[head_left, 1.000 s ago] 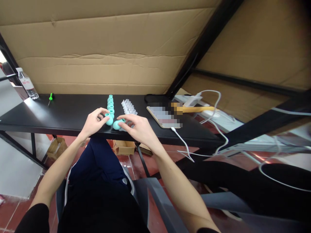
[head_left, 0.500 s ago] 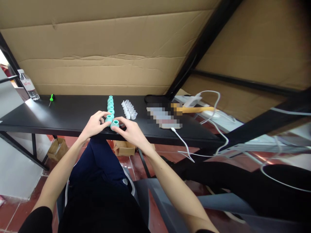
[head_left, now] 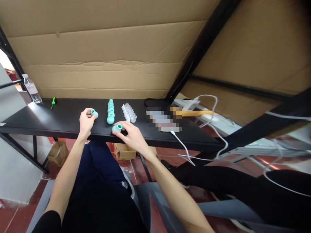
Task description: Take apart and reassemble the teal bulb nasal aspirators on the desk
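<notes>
Turquoise pot (head_left: pixel 115 129), small and round-bellied with a wide rim, sits at the near edge of the black table (head_left: pixel 70 124), in the grasp of the right hand (head_left: pixel 132 136). That hand is partly curled, thumb on the near side and fingers round the far side, and the pot's mouth faces upward. A pale sticker (head_left: pixel 2 124) on the table's left front corner is too small to read.

Slightly farther in, the left hand (head_left: pixel 85 123) pinches a second turquoise pot (head_left: pixel 96 115) between thumb and bent fingers, the mouth tilted up. Half a second ago this hand was at the near end of the turquoise row (head_left: pixel 110 120); now it is well to the left, and the row stands untouched between the hands. The right hand's pot, then close against the row's end, is now a little nearer the table edge.

Right of the row lies a cluster of clear cups (head_left: pixel 133 118), then a phone (head_left: pixel 167 128) with a pixelated screen and a white cable (head_left: pixel 181 144). Toward the back left are a green-handled screwdriver (head_left: pixel 54 101) and a water bottle (head_left: pixel 36 97), whose label carries red characters too blurred to read. Brown cardboard (head_left: pixel 109 76) stands behind.
</notes>
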Demonstrator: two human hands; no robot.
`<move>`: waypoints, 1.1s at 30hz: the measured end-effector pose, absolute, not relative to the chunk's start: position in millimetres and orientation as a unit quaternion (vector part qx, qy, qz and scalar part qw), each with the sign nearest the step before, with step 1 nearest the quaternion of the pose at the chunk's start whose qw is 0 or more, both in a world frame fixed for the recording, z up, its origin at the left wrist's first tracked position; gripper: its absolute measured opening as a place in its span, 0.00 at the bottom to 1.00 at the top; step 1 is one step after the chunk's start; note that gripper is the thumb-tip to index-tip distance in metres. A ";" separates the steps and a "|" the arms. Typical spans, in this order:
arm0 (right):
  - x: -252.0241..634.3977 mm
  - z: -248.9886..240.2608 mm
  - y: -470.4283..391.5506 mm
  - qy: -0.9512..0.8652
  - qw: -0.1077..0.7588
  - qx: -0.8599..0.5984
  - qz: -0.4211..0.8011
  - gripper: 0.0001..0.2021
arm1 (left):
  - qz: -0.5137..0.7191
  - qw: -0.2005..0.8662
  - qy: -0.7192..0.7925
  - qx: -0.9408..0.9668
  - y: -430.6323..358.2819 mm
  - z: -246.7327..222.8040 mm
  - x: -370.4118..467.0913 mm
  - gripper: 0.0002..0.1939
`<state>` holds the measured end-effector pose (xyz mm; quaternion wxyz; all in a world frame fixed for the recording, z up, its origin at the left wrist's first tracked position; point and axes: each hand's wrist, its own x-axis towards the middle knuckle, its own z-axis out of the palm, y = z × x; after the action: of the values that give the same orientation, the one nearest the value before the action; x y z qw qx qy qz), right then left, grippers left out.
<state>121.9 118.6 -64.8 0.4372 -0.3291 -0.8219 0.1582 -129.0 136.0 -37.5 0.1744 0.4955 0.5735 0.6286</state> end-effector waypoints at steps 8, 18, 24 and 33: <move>128.7 -57.1 116.0 -0.812 0.432 -0.322 0.226 0.16 | 0.545 0.100 0.637 0.535 148.7 -39.6 -133.6 0.23; 116.7 -57.5 128.2 -0.663 0.520 -0.335 0.421 0.31 | 0.634 -0.139 0.436 0.623 100.5 -35.0 -109.3 0.15; 105.9 -49.6 104.8 -0.686 0.500 -0.257 0.462 0.27 | 0.460 -0.068 0.380 0.800 57.4 -47.6 -87.9 0.20; 172.2 -46.8 150.6 -0.709 0.544 -0.449 0.020 0.12 | 0.459 -0.063 0.428 0.776 51.5 -42.2 -131.7 0.15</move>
<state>172.2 150.6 -46.8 0.5439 -0.4487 -0.7089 0.0197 -131.7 51.5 -42.2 -0.0625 0.7756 0.4283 0.4595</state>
